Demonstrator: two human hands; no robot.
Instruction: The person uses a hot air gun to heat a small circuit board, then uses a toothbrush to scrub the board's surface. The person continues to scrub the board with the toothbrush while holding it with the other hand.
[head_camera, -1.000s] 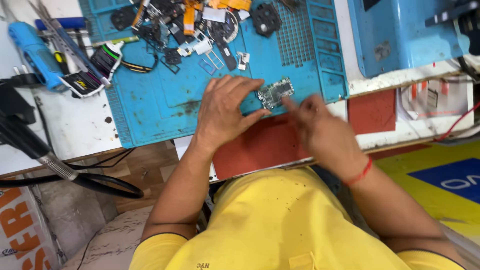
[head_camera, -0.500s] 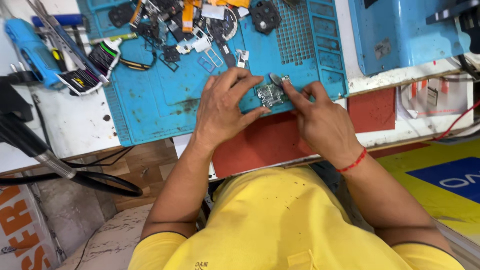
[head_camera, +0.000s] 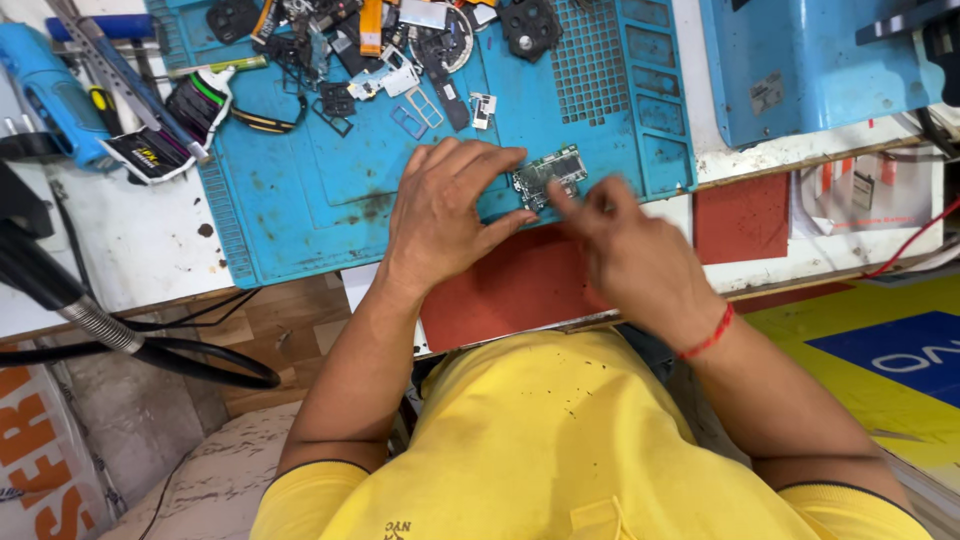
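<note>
Right hand (head_camera: 640, 262) now lifted off small green circuit board (head_camera: 549, 174), fingers loosely pinched, empty; left hand (head_camera: 445, 215) lies flat, fingers spread, beside board on blue silicone mat (head_camera: 300, 190).

A white, stained workbench (head_camera: 120, 250) carries a blue repair mat (head_camera: 300, 190) across its middle. On the mat lie a small green circuit board (head_camera: 550, 172), loose phone parts (head_camera: 390, 50) and a black round component (head_camera: 528, 25). A red pad (head_camera: 520, 285) sits at the near edge, a blue box-like unit (head_camera: 800, 60) at right, a blue handheld tool (head_camera: 50, 90) at left.
</note>
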